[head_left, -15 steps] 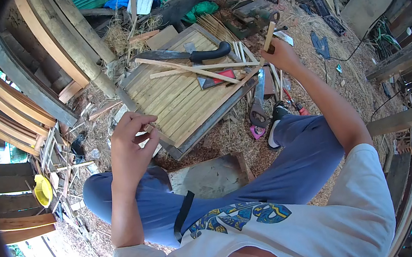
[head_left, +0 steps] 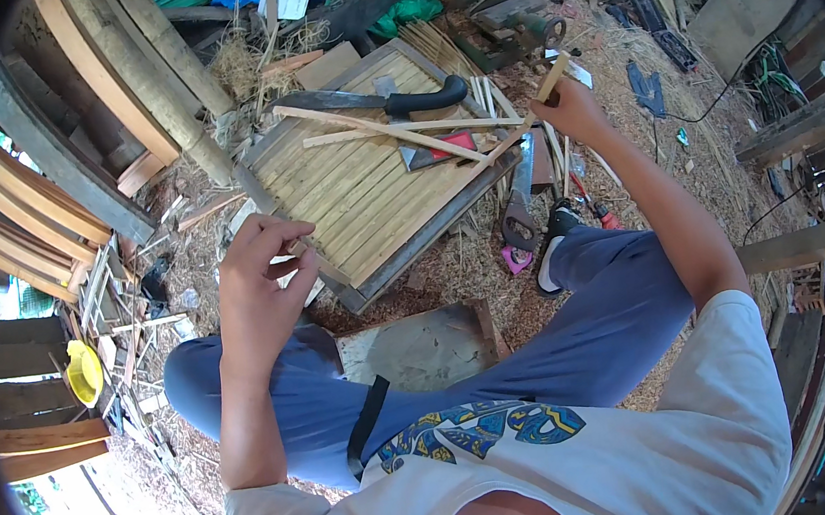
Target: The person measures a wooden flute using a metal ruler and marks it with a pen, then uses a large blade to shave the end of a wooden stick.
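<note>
My left hand (head_left: 263, 273) has curled fingers above the left corner of a slatted wooden board (head_left: 337, 205); what they hold, if anything, I cannot make out. At the board's right, my right hand (head_left: 566, 111) grips a pale wooden strip (head_left: 554, 72). On the board lie crossed strips (head_left: 339, 136), a large black-handled knife (head_left: 421, 101) and a red-and-grey tool (head_left: 451, 145). A handsaw (head_left: 519, 201) lies right of the board.
A metal vise (head_left: 550, 34) stands behind. Red-handled tools (head_left: 608, 220), a cable (head_left: 689, 118) and wood scraps lie on the shaving-covered ground. A low grey slab (head_left: 412, 348) is between my legs. Leaning planks (head_left: 102, 79) and a yellow basin (head_left: 83, 378) are at left.
My right hand has shifted slightly right, away from me, with the strip. My left hand has moved slightly up in the picture, its fingers still curled. The view has shifted a little.
</note>
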Tool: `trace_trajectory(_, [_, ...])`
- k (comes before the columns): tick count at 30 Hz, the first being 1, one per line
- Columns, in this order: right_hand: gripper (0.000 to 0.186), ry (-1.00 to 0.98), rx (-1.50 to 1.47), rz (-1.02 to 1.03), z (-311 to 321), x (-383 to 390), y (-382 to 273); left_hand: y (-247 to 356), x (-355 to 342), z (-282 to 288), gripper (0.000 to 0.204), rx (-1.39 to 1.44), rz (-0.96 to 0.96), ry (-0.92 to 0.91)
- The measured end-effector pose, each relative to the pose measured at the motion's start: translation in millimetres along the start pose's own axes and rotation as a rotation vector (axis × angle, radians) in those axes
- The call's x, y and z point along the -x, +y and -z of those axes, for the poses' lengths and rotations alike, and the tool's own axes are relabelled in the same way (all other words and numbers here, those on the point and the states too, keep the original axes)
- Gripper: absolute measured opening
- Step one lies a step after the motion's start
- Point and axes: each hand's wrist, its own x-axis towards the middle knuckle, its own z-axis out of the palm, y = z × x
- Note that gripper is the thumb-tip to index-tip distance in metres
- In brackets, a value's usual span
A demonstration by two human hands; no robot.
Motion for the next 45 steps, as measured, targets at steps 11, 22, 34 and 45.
trace_trajectory(11, [0.044,-0.011,0.062,-0.011,1,-3,2,7,1,4,0.020,0.037,0.039,-0.033])
trace_trajectory(22, [0.044,-0.012,0.030,0.005,0,-1,0,1,2,5,0.019,0.019,0.032,-0.054])
trace_trajectory(34, [0.040,-0.004,0.028,0.036,-5,-3,8,2,1,4,0.021,0.023,0.021,-0.050])
trace_trajectory(45, [0.025,0.222,0.064,0.315,-5,0,-27,4,-4,8,0.032,0.037,0.018,-0.026])
